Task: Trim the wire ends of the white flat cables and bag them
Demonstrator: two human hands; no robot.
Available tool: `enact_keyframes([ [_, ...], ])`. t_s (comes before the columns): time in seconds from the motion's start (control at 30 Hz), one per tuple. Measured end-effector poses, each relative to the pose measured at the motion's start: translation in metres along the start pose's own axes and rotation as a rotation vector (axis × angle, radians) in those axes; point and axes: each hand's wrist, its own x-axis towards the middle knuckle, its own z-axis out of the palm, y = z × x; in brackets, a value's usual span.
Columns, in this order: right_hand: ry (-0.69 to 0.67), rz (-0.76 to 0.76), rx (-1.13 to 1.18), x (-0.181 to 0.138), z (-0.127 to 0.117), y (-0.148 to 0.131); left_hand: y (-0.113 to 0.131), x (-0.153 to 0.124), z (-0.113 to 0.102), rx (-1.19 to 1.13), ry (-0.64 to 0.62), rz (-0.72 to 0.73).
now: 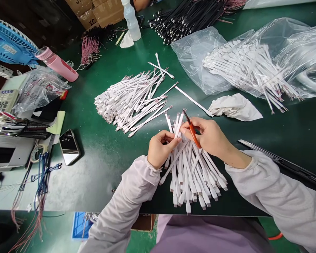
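My left hand (160, 147) pinches one flat white cable (177, 131) near its stripped wire end, over a fanned pile of white cables (195, 175) at the table's front edge. My right hand (209, 135) is closed around a small orange-handled tool (192, 130) whose dark tip meets the same cable's end. Both hands sit close together above the pile. A larger heap of white cables (133, 100) lies just beyond, and one single cable (192, 101) lies apart to its right.
A clear bag of white cables (252, 66) lies at the right, black cables (189, 15) at the back, a crumpled white cloth (234, 107) in between. A phone (69, 146), tape roll (39, 151), pink bottle (57, 64), blue fan (10, 42) and spray bottle (131, 21) stand to the left.
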Motion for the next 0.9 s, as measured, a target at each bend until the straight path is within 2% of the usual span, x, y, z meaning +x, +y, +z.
enact_keyframes([
  [0.27,-0.065,0.091,0.152,0.000,-0.001,-0.007,0.000,0.001,0.000,-0.033,-0.012,-0.014],
  [0.33,-0.065,0.080,0.123,0.000,-0.001,-0.007,0.000,0.001,-0.002,-0.050,-0.039,-0.027],
  [0.53,0.161,-0.167,-0.261,0.002,-0.005,0.003,0.003,0.005,-0.017,-0.191,-0.172,-0.184],
  [0.67,0.275,-0.269,-0.351,0.001,-0.007,0.002,0.003,0.006,-0.020,-0.219,-0.181,-0.232],
  [0.73,0.250,-0.329,-0.333,0.000,-0.006,-0.001,0.003,0.006,-0.019,-0.241,-0.185,-0.236],
  [0.9,0.044,-0.412,-0.283,-0.004,0.001,-0.002,0.001,0.005,-0.017,-0.261,-0.209,-0.184],
])
